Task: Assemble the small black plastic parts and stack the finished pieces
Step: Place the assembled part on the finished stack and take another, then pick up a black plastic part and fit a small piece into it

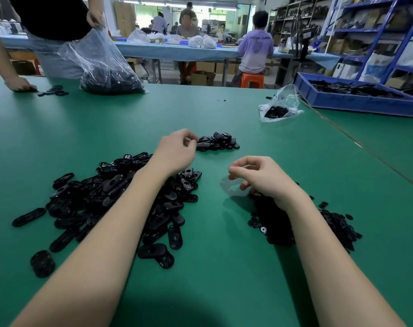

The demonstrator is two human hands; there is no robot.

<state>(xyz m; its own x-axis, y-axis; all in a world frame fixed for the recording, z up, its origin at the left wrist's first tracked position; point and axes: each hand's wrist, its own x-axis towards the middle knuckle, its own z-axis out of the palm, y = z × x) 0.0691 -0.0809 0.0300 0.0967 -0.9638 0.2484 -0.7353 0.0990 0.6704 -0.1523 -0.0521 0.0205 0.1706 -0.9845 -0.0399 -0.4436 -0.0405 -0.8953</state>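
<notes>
A big heap of black oval plastic pieces lies on the green table under my left forearm. A smaller pile of assembled pieces sits further back, in the middle. My left hand reaches to that pile's left edge, and its curled thumb and fingers pinch the end of an oval piece. A heap of small round black parts lies at the right, partly hidden by my right wrist. My right hand hovers over its far edge with loosely curled fingers; I see nothing in it.
A small clear bag of black parts and a blue tray of parts stand at the back right. At the back left a person holds a large plastic bag of parts and rests a hand on the table beside loose pieces.
</notes>
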